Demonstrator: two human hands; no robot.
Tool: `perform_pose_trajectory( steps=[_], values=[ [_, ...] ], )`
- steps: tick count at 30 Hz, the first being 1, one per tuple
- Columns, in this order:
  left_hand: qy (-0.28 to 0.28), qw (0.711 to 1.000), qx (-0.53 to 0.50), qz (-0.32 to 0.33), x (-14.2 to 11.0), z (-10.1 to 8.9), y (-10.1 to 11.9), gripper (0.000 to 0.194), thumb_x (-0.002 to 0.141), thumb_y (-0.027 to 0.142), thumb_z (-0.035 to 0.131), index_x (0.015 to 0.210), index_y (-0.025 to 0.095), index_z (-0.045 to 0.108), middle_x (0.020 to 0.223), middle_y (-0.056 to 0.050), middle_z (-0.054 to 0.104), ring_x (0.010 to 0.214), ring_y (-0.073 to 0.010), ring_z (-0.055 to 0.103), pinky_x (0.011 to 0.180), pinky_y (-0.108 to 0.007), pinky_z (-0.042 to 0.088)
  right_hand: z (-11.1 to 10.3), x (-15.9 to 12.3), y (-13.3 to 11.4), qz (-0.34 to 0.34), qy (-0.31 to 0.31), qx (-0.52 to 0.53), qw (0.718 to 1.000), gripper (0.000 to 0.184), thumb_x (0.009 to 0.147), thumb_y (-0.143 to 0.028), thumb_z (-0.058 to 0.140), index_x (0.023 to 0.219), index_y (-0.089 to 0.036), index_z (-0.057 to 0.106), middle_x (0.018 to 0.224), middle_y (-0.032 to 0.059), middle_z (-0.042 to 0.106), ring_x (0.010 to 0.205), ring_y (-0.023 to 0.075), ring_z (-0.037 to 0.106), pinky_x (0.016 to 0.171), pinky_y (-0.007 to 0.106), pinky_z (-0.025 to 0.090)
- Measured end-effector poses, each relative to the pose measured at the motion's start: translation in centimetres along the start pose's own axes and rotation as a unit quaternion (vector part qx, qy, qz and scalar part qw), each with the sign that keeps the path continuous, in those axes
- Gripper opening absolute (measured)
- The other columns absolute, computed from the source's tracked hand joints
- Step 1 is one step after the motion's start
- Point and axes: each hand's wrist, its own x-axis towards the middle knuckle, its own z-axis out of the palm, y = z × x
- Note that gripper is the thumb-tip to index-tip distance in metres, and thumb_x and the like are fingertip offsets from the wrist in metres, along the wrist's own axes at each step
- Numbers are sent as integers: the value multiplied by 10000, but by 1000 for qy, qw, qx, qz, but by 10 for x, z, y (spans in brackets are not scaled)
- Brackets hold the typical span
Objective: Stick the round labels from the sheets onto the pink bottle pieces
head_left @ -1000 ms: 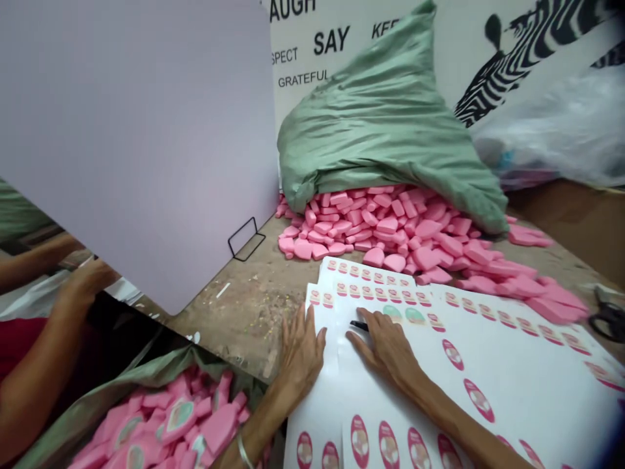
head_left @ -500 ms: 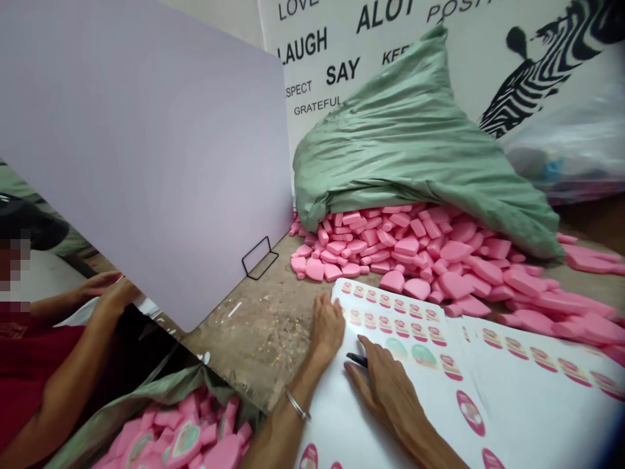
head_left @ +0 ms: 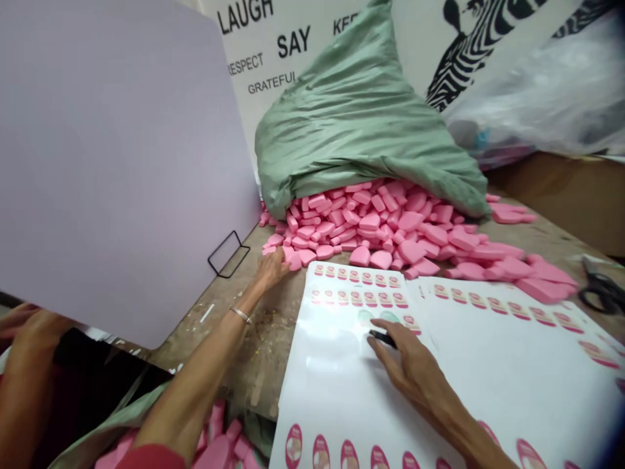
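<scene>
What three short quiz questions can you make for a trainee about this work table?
1. Which hand holds the small black tool: the left hand or the right hand?
2. True or false: pink foam pieces lie heaped at the mouth of the green woven sack.
3. Fill the gap: black-handled scissors lie to the ___ of the white printed label sheets.

Key: 1. The right hand. 2. True. 3. Right.
</scene>
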Motion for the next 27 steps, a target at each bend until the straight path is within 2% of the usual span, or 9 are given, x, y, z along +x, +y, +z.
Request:
perform_pose_trajectory(
  steps=[4, 8, 10, 13, 16, 17, 19, 23, 27],
  values=[
    [9, 999, -36, 37, -40, -21, 21, 209, 775, 208, 498, 967, 166, 568, 943, -89, 638, 867, -225, 573, 779, -341, 421, -18, 17, -16, 64, -16, 98, 993, 343, 872, -447, 482, 1129, -232, 555, 1061, 75, 634, 952, 210, 602, 843, 365, 476],
    [-48, 984, -132, 109, -97, -45, 59, 162, 768, 225, 527, 891, 197, 629, 817, 3, 634, 741, -140, 571, 669, -224, 431, -31, 25, -39, 115, -62, 181, 975, 499, 829, -530, 516, 1232, -235, 502, 847, 36, 610, 754, 182, 574, 692, 323, 463],
    [-111, 950, -269, 117, -124, -48, 78, 161, 776, 237, 548, 897, 186, 642, 765, 13, 613, 695, -119, 551, 626, -202, 421, -34, 20, -49, 106, -130, 259, 951, 448, 825, -545, 519, 1132, -220, 557, 751, 5, 552, 665, 150, 511, 615, 284, 418],
    [-105, 874, -472, 41, -157, -35, 101, 253, 758, 262, 625, 999, 182, 618, 787, 8, 610, 699, -111, 551, 647, -205, 430, -32, 2, -64, 126, -199, 400, 886, 361, 848, -544, 493, 798, -190, 543, 654, -32, 420, 578, 99, 377, 542, 249, 325],
    [-83, 758, -646, -41, -185, -10, 118, 408, 767, 308, 654, 1149, 201, 558, 965, -38, 647, 849, -147, 600, 769, -247, 461, -25, -20, -78, 210, -167, 503, 821, 410, 850, -561, 483, 681, -200, 385, 611, -62, 284, 531, 76, 257, 495, 235, 244],
    [-89, 732, -673, -59, -193, -2, 123, 397, 784, 328, 641, 1149, 192, 566, 1016, -59, 650, 906, -165, 604, 809, -264, 461, -24, -26, -81, 225, -155, 517, 811, 415, 846, -568, 483, 681, -204, 370, 607, -66, 275, 524, 74, 246, 488, 234, 235],
    [-92, 715, -687, -91, -205, 10, 129, 334, 814, 365, 606, 1074, 154, 615, 1039, -94, 658, 954, -192, 607, 842, -282, 462, -26, -33, -82, 207, -155, 502, 825, 394, 833, -564, 503, 711, -197, 428, 617, -55, 344, 529, 78, 295, 497, 237, 268],
    [-56, 710, -688, -139, -199, 17, 128, 333, 821, 416, 582, 977, 124, 620, 903, -96, 675, 832, -191, 646, 791, -305, 502, -41, -26, -54, 147, -157, 323, 922, 363, 837, -526, 513, 1004, -206, 548, 779, 7, 573, 653, 142, 495, 604, 277, 379],
    [-72, 747, -648, -131, -170, 22, 129, 372, 774, 454, 615, 953, 131, 576, 740, -55, 648, 648, -169, 644, 647, -316, 545, -45, 11, -1, 111, -13, 55, 992, 262, 924, -420, 368, 998, -219, 519, 828, 42, 635, 719, 184, 544, 660, 312, 378]
  ],
)
